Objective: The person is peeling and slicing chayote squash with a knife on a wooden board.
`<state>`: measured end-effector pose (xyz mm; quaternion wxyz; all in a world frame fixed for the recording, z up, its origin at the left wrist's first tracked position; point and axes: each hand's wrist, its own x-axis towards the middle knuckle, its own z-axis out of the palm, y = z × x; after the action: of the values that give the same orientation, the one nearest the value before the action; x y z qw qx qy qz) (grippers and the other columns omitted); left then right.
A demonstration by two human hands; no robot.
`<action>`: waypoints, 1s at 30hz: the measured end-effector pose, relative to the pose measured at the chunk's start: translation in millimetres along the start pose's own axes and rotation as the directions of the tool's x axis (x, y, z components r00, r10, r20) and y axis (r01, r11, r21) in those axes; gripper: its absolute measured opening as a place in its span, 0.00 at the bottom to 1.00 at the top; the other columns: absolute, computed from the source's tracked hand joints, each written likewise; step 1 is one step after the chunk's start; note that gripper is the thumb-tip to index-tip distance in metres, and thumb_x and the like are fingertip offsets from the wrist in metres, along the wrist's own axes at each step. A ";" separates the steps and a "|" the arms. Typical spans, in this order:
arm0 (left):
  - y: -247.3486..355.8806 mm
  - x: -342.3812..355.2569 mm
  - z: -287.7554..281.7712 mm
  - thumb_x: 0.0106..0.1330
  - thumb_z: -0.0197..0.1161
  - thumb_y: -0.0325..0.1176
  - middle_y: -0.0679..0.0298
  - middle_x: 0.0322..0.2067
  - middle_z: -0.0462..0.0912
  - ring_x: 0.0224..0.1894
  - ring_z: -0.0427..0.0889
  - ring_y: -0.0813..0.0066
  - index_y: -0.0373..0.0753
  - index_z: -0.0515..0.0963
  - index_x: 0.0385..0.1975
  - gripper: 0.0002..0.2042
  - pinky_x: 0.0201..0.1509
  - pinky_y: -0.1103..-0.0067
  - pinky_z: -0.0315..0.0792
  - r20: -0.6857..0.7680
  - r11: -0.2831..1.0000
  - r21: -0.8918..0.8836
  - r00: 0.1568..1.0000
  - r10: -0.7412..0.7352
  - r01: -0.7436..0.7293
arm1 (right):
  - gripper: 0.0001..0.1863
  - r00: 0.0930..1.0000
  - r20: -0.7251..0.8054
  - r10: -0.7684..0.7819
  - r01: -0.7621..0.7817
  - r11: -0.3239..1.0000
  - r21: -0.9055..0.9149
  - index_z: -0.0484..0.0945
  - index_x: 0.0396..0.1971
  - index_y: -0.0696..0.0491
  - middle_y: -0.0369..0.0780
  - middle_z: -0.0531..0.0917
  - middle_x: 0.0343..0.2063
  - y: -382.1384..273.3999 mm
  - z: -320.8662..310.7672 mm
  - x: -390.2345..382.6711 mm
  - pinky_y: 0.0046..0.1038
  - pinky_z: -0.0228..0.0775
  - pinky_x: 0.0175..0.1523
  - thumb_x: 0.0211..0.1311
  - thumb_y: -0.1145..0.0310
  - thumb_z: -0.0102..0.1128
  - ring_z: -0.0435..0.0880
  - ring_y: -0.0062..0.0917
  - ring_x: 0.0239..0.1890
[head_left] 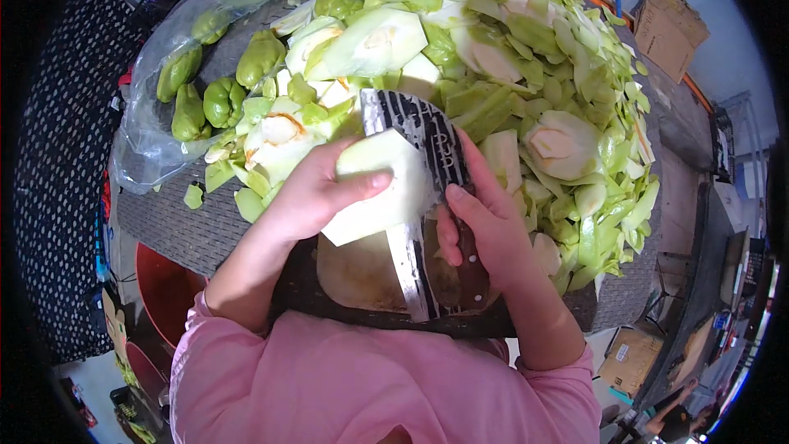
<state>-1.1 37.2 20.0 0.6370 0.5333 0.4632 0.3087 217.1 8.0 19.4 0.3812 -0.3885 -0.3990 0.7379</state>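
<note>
My left hand (325, 189) grips a peeled, pale chayote (374, 185) with flat cut sides, its thumb across the front. My right hand (493, 222) is closed around the brown riveted handle of a broad knife (440, 148). The dark blade with white streaks stands behind and beside the chayote, close against its right side. Where the edge meets the chayote is hard to make out. Below both hands is a worn cutting board (353, 275), with a black-and-white streaked strip (413, 288) across it.
A large heap of green peelings and pale slices (526, 57) covers the table beyond my hands. Whole green chayotes (223, 103) lie by a clear plastic bag (140, 136) at left. A red bucket (164, 292) stands below the table's left edge. Cardboard (670, 29) is at far right.
</note>
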 end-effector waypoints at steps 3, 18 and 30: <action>-1.7 0.5 0.1 0.61 0.63 0.37 0.67 0.34 0.80 0.35 0.77 0.82 0.32 0.74 0.44 0.17 0.40 0.83 0.71 -0.008 1.000 -0.025 1.000 0.008 -0.008 | 0.32 0.999 -0.002 0.035 -0.035 0.999 0.024 0.45 0.68 0.42 0.35 0.67 0.15 -1.6 2.0 -0.5 0.20 0.61 0.18 0.67 0.70 0.42 0.65 0.18 0.12; -18.6 5.4 22.8 0.63 0.61 0.39 0.62 0.38 0.79 0.39 0.76 0.79 0.30 0.70 0.49 0.21 0.46 0.82 0.70 -0.135 0.983 -0.170 0.990 0.041 -0.064 | 0.30 0.988 -0.114 0.100 -0.074 0.975 0.211 0.44 0.68 0.40 0.36 0.67 0.16 11.9 13.0 0.8 0.20 0.61 0.19 0.68 0.68 0.39 0.65 0.19 0.13; -29.9 5.6 46.1 0.66 0.57 0.39 0.63 0.37 0.79 0.38 0.76 0.81 0.31 0.71 0.47 0.18 0.44 0.82 0.69 -0.296 0.927 -0.341 0.954 0.054 -0.158 | 0.29 0.981 -0.195 0.012 0.041 0.962 0.270 0.43 0.68 0.38 0.36 0.67 0.16 19.7 25.9 -3.5 0.20 0.60 0.18 0.69 0.67 0.37 0.64 0.19 0.12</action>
<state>40.4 16.9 -10.3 0.6340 0.3824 0.4543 0.4953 190.8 -10.3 12.8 0.4736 -0.3996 -0.2573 0.7415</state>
